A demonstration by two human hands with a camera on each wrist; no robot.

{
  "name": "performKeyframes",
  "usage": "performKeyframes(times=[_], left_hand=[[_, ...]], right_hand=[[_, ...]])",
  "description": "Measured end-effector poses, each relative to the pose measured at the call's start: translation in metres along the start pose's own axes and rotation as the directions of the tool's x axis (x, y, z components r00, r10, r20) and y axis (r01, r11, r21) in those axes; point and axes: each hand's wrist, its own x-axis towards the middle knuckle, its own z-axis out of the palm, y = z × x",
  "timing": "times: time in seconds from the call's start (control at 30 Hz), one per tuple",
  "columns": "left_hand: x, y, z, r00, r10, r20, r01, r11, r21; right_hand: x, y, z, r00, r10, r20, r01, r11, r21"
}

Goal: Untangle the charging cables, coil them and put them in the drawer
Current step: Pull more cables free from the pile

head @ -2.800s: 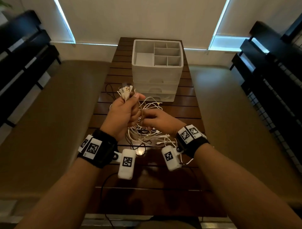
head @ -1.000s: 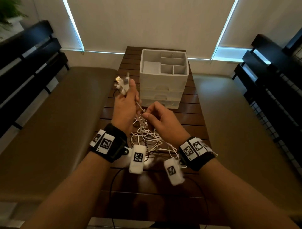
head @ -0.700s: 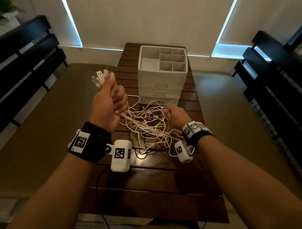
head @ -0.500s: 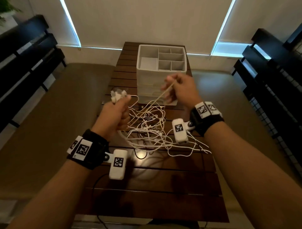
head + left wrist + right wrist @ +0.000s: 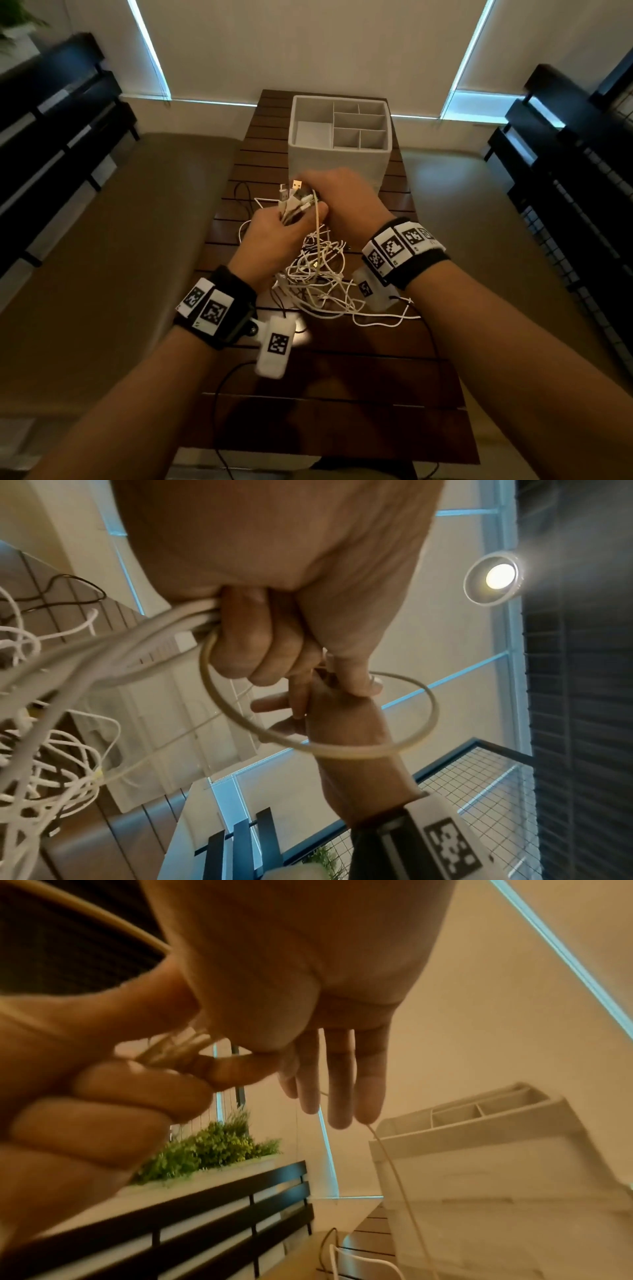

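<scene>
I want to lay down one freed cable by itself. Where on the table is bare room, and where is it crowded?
Bare wood lies on the near end of the table, between the cable tangle and the near edge; only a thin black wire crosses its left part. The middle is crowded: the tangle and both hands, left hand, right hand. The organizer fills most of the far end.

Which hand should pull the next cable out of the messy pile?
Probably the right hand. The left hand grips the bunch of plug ends, so it is busy. The right hand's fingers look mostly straight, above the tangled cables.
</scene>
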Motion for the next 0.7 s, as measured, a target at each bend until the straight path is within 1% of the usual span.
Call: performKeyframes(times=[0.07,0.13,0.2,0.23,0.27,0.33,0.37,0.43,0.47,0.53,0.6,0.63,0.67,0.7], left_hand=[[-0.001,-0.003,-0.003,0.999,-0.005,-0.05,0.002,0.999,-0.043],[-0.001,-0.006,-0.006,0.992,0.0,-0.122,-0.017,0.99,-0.137],[0.0,-0.003,-0.01,0.967,0.037,-0.253,-0.089,0.977,-0.194],[0.002,-0.003,-0.013,0.955,0.054,-0.29,-0.122,0.968,-0.221],[0.003,-0.001,-0.017,0.953,0.068,-0.294,-0.147,0.956,-0.255],[0.003,0.003,-0.022,0.968,0.099,-0.229,-0.167,0.939,-0.301],[0.001,0.006,-0.023,0.972,0.126,-0.198,-0.182,0.937,-0.297],[0.0,0.009,-0.028,0.975,0.142,-0.172,-0.192,0.925,-0.327],[-0.002,0.012,-0.031,0.98,0.118,-0.161,-0.173,0.906,-0.387],[-0.004,0.012,-0.04,0.991,0.088,-0.096,-0.125,0.854,-0.504],[-0.005,0.006,-0.045,0.997,0.064,-0.03,-0.07,0.858,-0.508],[-0.005,0.001,-0.046,0.999,0.046,-0.017,-0.049,0.88,-0.472],[-0.006,-0.003,-0.044,1.0,0.025,-0.01,-0.027,0.902,-0.43],[-0.005,-0.009,-0.043,1.0,0.002,-0.024,-0.011,0.922,-0.386]], right_hand=[[0.001,0.003,0.004,1.0,0.001,0.011,0.0,0.998,-0.065],[0.001,0.005,0.011,1.0,-0.004,-0.004,0.004,0.998,-0.064],[0.001,0.011,0.018,0.999,0.033,-0.006,-0.034,0.997,-0.072],[0.0,0.015,0.023,0.997,0.071,0.01,-0.07,0.995,-0.075],[-0.001,0.019,0.027,0.993,0.109,0.036,-0.107,0.992,-0.069],[-0.005,0.027,0.036,0.985,0.16,0.063,-0.156,0.986,-0.058],[-0.007,0.033,0.041,0.98,0.189,0.069,-0.186,0.981,-0.046],[-0.014,0.047,0.047,0.949,0.304,0.085,-0.304,0.953,-0.017],[-0.018,0.055,0.051,0.919,0.381,0.104,-0.383,0.924,-0.004],[-0.025,0.071,0.059,0.836,0.524,0.164,-0.539,0.84,0.062],[-0.03,0.081,0.06,0.762,0.615,0.2,-0.647,0.728,0.225],[-0.029,0.08,0.056,0.729,0.652,0.21,-0.678,0.643,0.357],[-0.026,0.077,0.047,0.706,0.679,0.202,-0.671,0.549,0.499],[-0.022,0.072,0.034,0.712,0.682,0.167,-0.614,0.489,0.62]])
